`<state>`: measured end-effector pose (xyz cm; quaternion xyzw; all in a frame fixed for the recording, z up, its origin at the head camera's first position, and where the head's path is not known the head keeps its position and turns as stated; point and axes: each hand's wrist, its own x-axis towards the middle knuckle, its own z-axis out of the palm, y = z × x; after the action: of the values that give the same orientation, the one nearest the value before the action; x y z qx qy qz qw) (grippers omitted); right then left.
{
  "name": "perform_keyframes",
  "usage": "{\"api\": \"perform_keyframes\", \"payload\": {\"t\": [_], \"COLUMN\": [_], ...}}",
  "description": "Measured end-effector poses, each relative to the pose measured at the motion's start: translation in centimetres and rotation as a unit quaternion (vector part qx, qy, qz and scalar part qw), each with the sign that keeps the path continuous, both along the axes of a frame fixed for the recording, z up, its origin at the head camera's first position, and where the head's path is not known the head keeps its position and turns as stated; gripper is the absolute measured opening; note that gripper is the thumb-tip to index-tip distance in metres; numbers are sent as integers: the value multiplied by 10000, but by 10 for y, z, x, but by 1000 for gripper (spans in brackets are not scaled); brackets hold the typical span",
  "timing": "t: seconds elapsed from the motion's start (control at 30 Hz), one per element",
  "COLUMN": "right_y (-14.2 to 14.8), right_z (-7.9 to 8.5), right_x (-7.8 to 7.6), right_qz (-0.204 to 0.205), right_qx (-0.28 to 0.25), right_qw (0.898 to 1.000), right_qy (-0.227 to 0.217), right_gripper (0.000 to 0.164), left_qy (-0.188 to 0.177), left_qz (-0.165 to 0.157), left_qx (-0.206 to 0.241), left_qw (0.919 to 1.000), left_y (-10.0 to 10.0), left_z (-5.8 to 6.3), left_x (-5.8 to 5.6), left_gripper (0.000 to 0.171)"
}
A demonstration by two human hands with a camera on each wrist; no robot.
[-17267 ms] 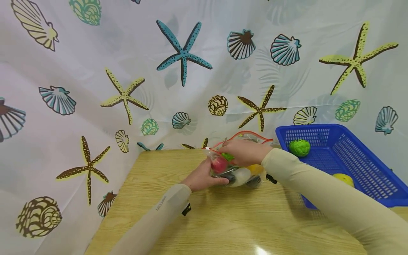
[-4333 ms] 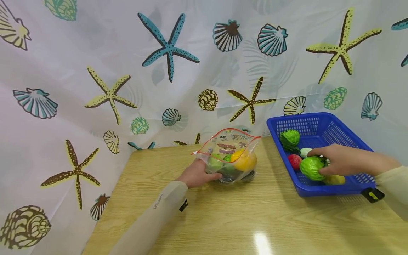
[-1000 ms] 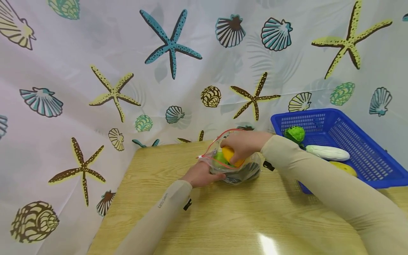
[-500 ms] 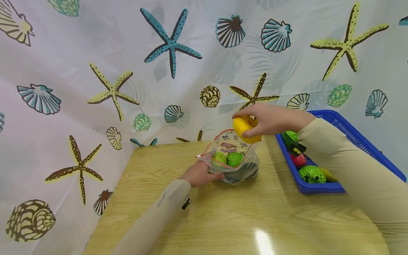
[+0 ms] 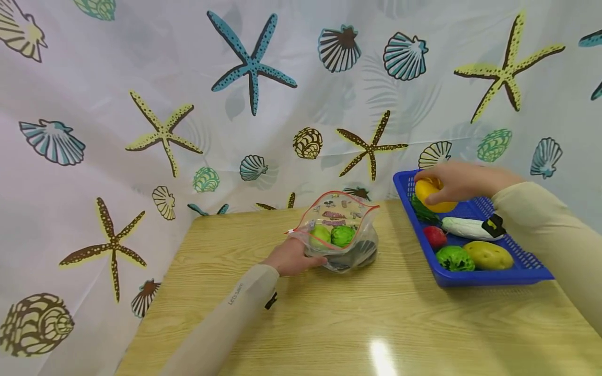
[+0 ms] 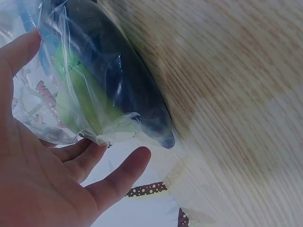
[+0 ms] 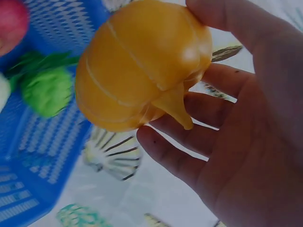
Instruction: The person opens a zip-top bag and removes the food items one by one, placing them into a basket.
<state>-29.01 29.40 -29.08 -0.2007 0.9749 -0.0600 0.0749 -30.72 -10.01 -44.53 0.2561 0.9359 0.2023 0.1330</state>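
In the head view my right hand (image 5: 451, 183) holds a yellow toy pumpkin (image 5: 432, 196) above the far left part of a blue basket (image 5: 494, 282). Its fingers and thumb curve round the pumpkin's sides, and the stem points toward the palm in the right wrist view. My left hand (image 5: 291, 257) grips the left side of a clear zip bag (image 5: 345, 258), thumb in front. The bag's red-edged mouth gapes. Inside lie a smooth green piece (image 5: 321, 236), a leafy green ball (image 5: 343, 236) and a long dark eggplant-like piece (image 6: 128, 80).
In the basket lie a red round piece (image 5: 435, 237), a green cabbage-like piece (image 5: 455, 258), a yellow potato-like piece (image 5: 489, 255) and a long white vegetable (image 5: 472, 228). The wooden table (image 5: 329, 329) meets a shell-patterned curtain (image 5: 277, 136) at the back.
The right hand has lifted the pumpkin out of the bag and carried it right, over the basket. The left hand stays at the bag. More pieces lie in the basket than at first.
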Motion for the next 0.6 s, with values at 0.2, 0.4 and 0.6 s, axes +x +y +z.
{"api": "perform_keyframes", "payload": {"t": [0.2, 0.4, 0.6], "right_y": [37, 56, 68], "right_z": [-40, -65, -78], "right_x": [-15, -25, -33], "right_qz": [-229, -388, -487], "right_qx": [58, 186, 329], "right_qw": [9991, 9971, 9966], "right_qy": [-359, -633, -584], "right_gripper": [64, 65, 59], "left_qy": [51, 57, 39], "left_qz": [-26, 13, 43], "left_qx": [-37, -51, -86], "left_qw": [10000, 10000, 9999], "left_y": [-1, -1, 0], "left_z": [1, 1, 3], "left_x": [1, 4, 4], "left_gripper": [106, 105, 105]}}
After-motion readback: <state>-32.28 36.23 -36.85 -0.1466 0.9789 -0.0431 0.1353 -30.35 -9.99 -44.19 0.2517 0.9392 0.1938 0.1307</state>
